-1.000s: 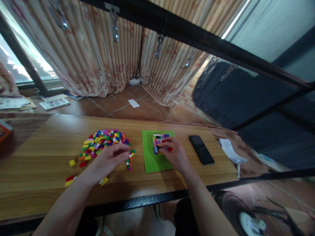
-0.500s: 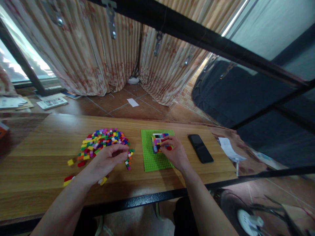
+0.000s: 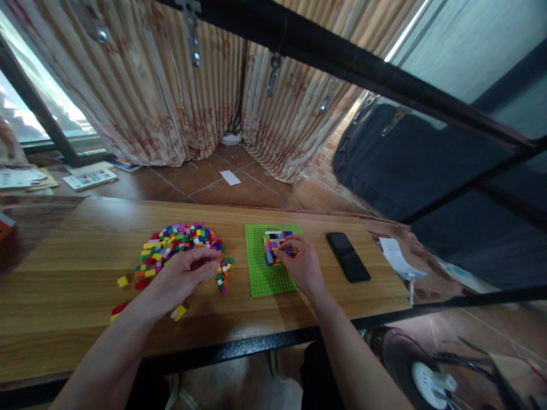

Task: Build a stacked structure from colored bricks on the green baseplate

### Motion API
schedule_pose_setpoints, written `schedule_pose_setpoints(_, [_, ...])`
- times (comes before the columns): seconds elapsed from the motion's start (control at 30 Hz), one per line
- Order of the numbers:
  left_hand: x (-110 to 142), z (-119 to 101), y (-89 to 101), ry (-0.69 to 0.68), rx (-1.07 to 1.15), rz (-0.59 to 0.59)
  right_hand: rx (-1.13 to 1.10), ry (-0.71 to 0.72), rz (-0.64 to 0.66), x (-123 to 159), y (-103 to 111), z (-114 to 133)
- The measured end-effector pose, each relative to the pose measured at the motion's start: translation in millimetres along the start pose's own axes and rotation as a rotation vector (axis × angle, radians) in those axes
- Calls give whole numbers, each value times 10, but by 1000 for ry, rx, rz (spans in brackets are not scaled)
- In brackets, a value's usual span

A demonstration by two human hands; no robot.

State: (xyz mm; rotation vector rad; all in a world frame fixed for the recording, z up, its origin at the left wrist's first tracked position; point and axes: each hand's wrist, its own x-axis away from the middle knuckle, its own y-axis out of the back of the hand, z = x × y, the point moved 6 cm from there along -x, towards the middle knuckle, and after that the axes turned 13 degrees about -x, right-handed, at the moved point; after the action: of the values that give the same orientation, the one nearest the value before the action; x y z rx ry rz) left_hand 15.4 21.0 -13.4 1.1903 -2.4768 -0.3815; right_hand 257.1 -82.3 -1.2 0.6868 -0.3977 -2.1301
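A small build of coloured toy bricks (image 3: pixel 269 250) stands on a green studded baseplate (image 3: pixel 267 285). My right hand (image 3: pixel 304 267) reaches over its right side, with thumb and fingers pinched at a toy brick on the build; the fingertips partly cover it. My left hand (image 3: pixel 177 279) hovers at the near right edge of a heap of loose toy bricks (image 3: pixel 171 242). Its fingers are loosely bent, with a gap between thumb and forefinger, and nothing clear shows between them. A short line of small bricks (image 3: pixel 222 282) lies just right of that hand.
A black phone (image 3: pixel 348 257) lies right of the baseplate on the wooden table (image 3: pixel 239 319). Stray yellow bricks (image 3: pixel 179 312) sit near the left forearm. A black metal bar (image 3: pixel 342 57) crosses above. Papers (image 3: pixel 397 259) lie beyond the table's right end.
My left hand has shifted slightly left and down. The right hand has moved a little left and lower over the brick build, its fingers drawn closer in.
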Motion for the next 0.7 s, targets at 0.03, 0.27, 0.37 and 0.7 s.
schedule_pose_setpoints(0.03, [-2, -5, 5, -14, -9, -2, 0, -1, -1, -2, 0, -9])
schedule_pose_setpoints(0.27, [-27, 45, 23, -60, -57, -2, -48, -13, 18, -3, -7, -52])
schedule_pose_setpoints(0.37, [-21, 52, 50, -41, -53, -19, -43, -14, 22, -4, -14, -45])
schedule_pose_setpoints(0.7, [34, 110, 425, 118, 208, -221, -70, 35, 2, -12, 32, 48])
